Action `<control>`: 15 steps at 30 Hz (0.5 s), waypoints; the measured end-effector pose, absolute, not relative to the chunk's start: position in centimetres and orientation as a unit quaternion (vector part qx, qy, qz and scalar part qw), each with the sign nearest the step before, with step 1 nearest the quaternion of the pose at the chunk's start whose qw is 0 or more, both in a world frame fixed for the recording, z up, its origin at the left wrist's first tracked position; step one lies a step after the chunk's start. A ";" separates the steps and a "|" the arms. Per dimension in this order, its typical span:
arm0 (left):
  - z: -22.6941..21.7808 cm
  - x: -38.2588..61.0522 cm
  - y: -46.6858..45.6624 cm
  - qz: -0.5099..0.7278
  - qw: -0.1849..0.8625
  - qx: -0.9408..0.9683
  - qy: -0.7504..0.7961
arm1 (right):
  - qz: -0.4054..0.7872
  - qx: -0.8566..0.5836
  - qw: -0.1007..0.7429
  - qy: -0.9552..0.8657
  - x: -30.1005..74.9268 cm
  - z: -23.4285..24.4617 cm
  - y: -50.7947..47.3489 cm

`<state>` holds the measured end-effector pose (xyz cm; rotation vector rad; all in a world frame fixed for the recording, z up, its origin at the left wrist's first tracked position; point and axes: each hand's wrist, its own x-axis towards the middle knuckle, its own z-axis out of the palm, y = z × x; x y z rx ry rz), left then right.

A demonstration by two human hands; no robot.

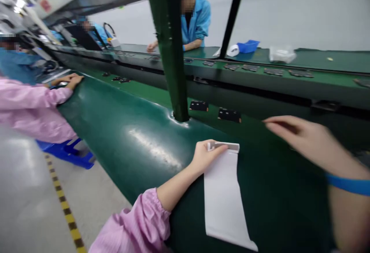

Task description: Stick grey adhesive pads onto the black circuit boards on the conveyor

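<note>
My left hand (206, 156) is closed on the top end of a white paper strip (224, 199), which looks rolled or folded over a flat grey-white edge there. The rest of the strip hangs down over the dark green work surface. To the right, my right hand (303, 139), with a blue wristband (348, 185), is raised with thumb and fingertips pinched together. Whether anything small sits in that pinch cannot be made out. Ahead of my hands, a black circuit board (229, 114) and another black board (199, 106) lie on the green belt.
A green post (170, 52) rises from the bench (115, 118) left of the boards. Across the line, several boards lie on a raised green strip (326, 79), behind it a blue bin (248, 46) and a clear bag (281, 54). A pink-sleeved co-worker (31, 101) sits left.
</note>
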<state>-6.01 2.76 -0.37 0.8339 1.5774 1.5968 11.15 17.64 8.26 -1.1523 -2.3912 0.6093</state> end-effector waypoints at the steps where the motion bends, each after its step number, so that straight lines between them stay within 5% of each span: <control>1: -0.3 -6.0 2.8 0.616 0.368 0.333 0.612 | 0.251 -0.381 0.209 -0.865 10.2 8.0 16.5; 6: -0.5 -6.0 2.9 0.616 0.393 0.365 0.577 | 0.374 -0.213 0.167 -0.887 5.3 5.8 13.3; 15: -0.8 -6.1 3.1 0.587 0.433 0.377 0.570 | 0.423 -0.190 0.153 -0.873 5.6 4.4 13.1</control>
